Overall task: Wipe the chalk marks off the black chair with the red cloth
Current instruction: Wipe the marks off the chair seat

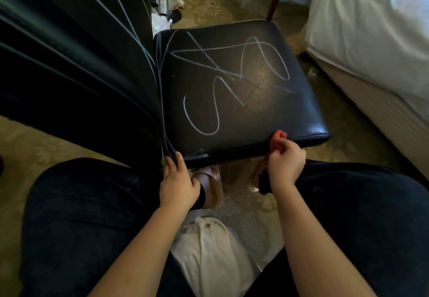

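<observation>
Currently: right hand point(286, 165) gripping red cloth point(278, 140), chalk marks point(234, 76) lying just above, mid-frame; left hand point(178, 181) resting loose-fingered on black chair point(290, 115).

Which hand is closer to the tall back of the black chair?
Left. The left hand touches the corner of the seat, right beside the chair back. The right hand grips the red cloth farther along the seat's edge, away from the back.

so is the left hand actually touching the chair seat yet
Touching. The head view shows the left hand with its fingertips laid against the near left corner of the black chair seat, with no gap visible between them.
</observation>
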